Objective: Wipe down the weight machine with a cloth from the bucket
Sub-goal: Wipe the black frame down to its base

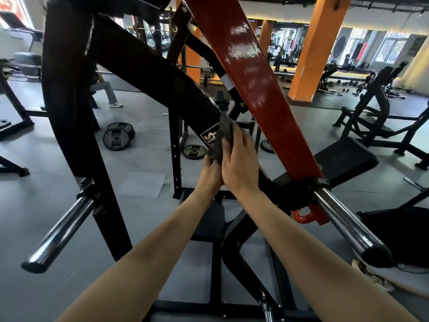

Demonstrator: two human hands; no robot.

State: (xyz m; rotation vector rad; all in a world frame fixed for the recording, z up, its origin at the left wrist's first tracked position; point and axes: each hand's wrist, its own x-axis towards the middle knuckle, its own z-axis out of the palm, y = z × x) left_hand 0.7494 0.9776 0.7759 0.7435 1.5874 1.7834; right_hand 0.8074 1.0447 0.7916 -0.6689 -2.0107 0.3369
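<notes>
A dark grey cloth is bunched between both my hands in front of the weight machine. My left hand grips its lower part from below. My right hand lies over it, fingers curled round the upper folds. The cloth touches the end of the black frame beam, just by a white-lettered label. A red lever arm slants down to the right of my hands, with pale wet-looking smears on its face. No bucket is in sight.
Chrome plate pegs stick out at lower left and lower right. A black seat pad lies behind the red arm. Weight plates lie on the grey floor. A seated person is far left. Orange pillars stand behind.
</notes>
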